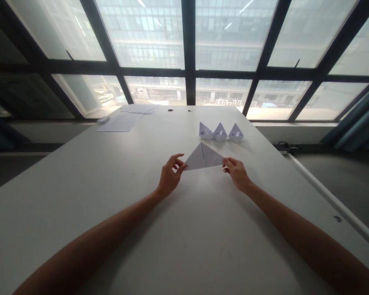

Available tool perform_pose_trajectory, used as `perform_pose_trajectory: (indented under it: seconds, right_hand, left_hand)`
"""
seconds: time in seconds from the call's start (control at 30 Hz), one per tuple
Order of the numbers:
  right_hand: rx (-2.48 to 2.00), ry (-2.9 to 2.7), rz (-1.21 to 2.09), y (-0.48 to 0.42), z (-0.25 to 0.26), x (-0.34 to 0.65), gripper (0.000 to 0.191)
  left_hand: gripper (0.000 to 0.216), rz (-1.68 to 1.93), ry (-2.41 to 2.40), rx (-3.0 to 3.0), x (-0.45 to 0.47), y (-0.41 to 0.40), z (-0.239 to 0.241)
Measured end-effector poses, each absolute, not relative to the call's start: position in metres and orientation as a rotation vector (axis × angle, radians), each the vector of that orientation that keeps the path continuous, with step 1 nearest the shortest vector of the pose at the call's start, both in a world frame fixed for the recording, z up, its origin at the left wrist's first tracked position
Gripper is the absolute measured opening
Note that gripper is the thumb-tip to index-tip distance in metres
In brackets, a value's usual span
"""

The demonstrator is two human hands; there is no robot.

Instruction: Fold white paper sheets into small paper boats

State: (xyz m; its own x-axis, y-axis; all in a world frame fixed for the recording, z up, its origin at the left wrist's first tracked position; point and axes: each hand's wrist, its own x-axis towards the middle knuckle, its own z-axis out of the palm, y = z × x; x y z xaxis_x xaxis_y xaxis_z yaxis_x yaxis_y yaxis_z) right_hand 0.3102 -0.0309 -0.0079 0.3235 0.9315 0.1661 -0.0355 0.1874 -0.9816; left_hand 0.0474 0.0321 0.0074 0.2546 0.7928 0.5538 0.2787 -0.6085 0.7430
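Observation:
A white paper folded into a flat triangle (203, 157) is held just above the white table (110, 196), its point facing away from me. My left hand (170, 176) pinches its left corner between thumb and fingers. My right hand (236, 172) pinches the right corner the same way. Both arms reach in from the bottom of the view.
Three small folded paper boats (220, 132) stand in a row beyond the triangle. Flat white sheets (126, 119) lie at the table's far left, with a small crumpled bit (103, 120) beside them. Large windows (187, 53) rise behind the table; a curtain (356, 127) hangs right.

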Motion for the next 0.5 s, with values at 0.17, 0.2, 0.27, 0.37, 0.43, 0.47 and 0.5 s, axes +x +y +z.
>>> perform_pose_trajectory:
  seconds: [0.17,0.2,0.27,0.37,0.43,0.47,0.5]
  right_hand:
    - [-1.213,-1.197,0.831,-0.035,-0.005,0.310,0.035]
    - [-1.225,-1.200,0.840,-0.035,-0.005,0.311,0.036]
    - [-1.258,-1.198,0.849,-0.035,-0.003,0.314,0.037]
    - [-1.311,-1.214,0.819,-0.032,-0.004,0.320,0.038]
    - [-1.351,-1.217,0.780,-0.031,-0.004,0.323,0.038]
    - [-1.375,-1.218,0.757,-0.030,-0.004,0.324,0.037]
    - [-1.403,-1.222,0.736,-0.030,-0.004,0.326,0.037]
  left_hand:
    - [0.030,1.287,1.016,1.979,0.045,0.035,0.008]
    - [0.028,1.258,1.025,1.973,0.045,0.036,0.008]
    - [0.025,1.199,1.033,1.966,0.045,0.038,0.007]
    - [0.026,1.112,1.026,1.972,0.045,0.039,0.007]
    - [0.031,1.021,0.982,1.985,0.044,0.039,0.007]
    - [0.035,0.966,0.941,1.995,0.043,0.039,0.007]
    - [0.039,0.909,0.889,2.014,0.042,0.039,0.008]
